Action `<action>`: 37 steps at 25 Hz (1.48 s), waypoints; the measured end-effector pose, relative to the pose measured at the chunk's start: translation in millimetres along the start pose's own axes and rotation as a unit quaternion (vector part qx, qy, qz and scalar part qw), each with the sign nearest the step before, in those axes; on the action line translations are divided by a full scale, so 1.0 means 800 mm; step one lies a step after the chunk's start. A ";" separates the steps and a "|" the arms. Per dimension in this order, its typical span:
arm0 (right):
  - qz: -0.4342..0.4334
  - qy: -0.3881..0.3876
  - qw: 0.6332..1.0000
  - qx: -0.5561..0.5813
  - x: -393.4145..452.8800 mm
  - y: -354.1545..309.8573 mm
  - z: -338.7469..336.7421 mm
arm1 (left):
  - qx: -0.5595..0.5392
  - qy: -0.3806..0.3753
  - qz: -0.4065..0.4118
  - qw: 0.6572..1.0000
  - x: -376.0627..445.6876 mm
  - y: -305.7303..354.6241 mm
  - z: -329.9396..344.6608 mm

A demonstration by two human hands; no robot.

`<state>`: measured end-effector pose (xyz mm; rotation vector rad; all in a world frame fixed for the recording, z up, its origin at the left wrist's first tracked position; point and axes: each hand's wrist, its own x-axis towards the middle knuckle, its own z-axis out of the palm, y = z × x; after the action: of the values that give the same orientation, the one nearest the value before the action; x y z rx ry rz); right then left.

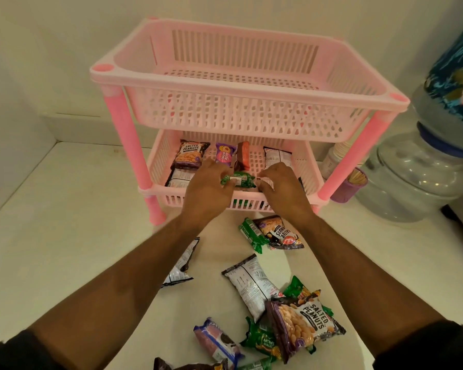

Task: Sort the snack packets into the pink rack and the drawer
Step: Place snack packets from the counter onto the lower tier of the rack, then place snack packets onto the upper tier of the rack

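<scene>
Both hands are over the front edge of the pink rack's (241, 108) lower tray (155, 166). Left hand (207, 189) has thumb and fingers curled on the left end of a green packet (239, 180), holding it just above the tray's front rim. Right hand (282, 184) has fingers curled down onto a white-edged packet (266, 181) right beside the green one; can't tell how firm that grip is. Forearms reach in from bottom left and bottom right, converging at the tray.

Lower tray contents: salted peanuts packet (189, 154) back left, another packet (179, 178) white side up in front of it, purple biscuit packet (225, 153) mid-back, red-brown packet (243, 156) standing on edge next to it, white-backed packet (277, 157) back right.

Top tray (225, 62) holds nothing I can see.

Remaining packets lie on the white counter (51, 236) in front of the rack: green-and-peanut pair (270, 233) near my right wrist, one partly under my left forearm (183, 263), a white-backed one (249, 285), a big salted peanuts bag (304, 324) on top of green packets (262, 341), a purple cream-biscuit pack (217, 341).

Water dispenser jar (417, 172) and a purple cup of sticks (352, 184) sit right of the rack.
</scene>
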<state>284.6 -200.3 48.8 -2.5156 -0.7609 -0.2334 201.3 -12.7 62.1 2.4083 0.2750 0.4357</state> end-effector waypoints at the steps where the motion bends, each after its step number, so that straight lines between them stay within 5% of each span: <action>1: -0.024 0.044 0.999 -0.010 -0.015 0.000 -0.003 | -0.015 0.024 0.025 0.999 -0.016 -0.003 0.000; 4: -0.064 0.129 0.987 -0.072 -0.060 0.003 -0.008 | -0.040 0.057 0.063 0.996 -0.065 -0.019 0.003; 6: -0.102 0.118 0.982 -0.105 -0.089 0.009 -0.005 | -0.022 0.066 0.073 0.995 -0.098 -0.035 0.009; 10: -0.108 0.026 0.983 -0.148 -0.131 0.023 0.008 | 0.038 0.064 0.038 0.997 -0.155 -0.066 0.025; 15: 0.019 -0.106 0.980 -0.165 -0.137 0.028 0.024 | 0.151 0.030 -0.087 0.984 -0.180 -0.087 0.033; 24: 0.171 -0.298 0.926 -0.157 -0.146 0.041 0.033 | 0.229 -0.135 -0.184 0.946 -0.188 -0.126 0.026; 30: 0.204 -0.243 0.939 -0.130 -0.160 0.041 0.024 | 0.264 -0.208 -0.151 0.930 -0.189 -0.127 0.011; 37: 0.198 -0.264 0.943 -0.050 -0.144 0.031 -0.056 | 0.121 -0.266 -0.117 0.949 -0.175 -0.094 -0.051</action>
<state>202.0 -295.7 42.8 -2.7889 -0.4130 0.5756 50.5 25.0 9.9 2.5764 0.3804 -0.3760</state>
